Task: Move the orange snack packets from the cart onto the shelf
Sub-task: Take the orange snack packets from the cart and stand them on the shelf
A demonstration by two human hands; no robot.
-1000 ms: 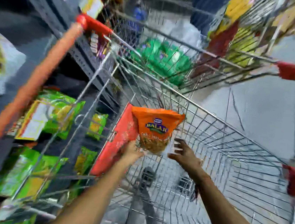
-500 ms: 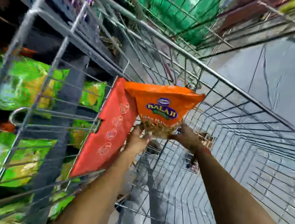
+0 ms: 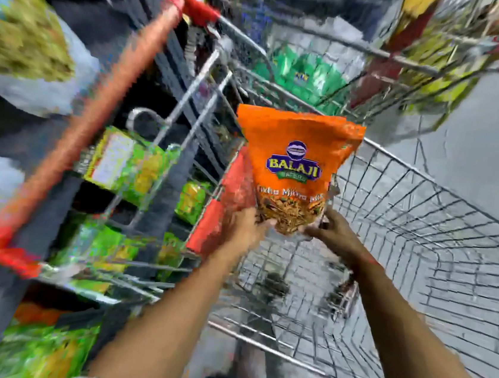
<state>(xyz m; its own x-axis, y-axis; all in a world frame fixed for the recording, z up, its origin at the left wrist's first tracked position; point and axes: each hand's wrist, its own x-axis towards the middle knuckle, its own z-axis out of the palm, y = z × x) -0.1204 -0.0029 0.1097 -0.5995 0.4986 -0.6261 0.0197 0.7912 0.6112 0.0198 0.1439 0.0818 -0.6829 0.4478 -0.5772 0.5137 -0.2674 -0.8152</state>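
An orange snack packet with a blue and yellow logo is held upright above the wire cart. My left hand grips its lower left corner and my right hand grips its lower right corner. The cart basket below looks bare of packets, with the floor showing through the wire. The dark shelf stands to the left of the cart, stocked with green and yellow packets. The whole view is blurred by motion.
The cart's orange-red handle slants across the left, and its red child-seat flap hangs beside the packet. A second cart with green packets stands ahead. Grey floor lies to the right. Pale packets sit upper left.
The packet has risen higher above the cart, still held in both hands. The view has swung back up, bringing the cart handle and second cart into sight again.
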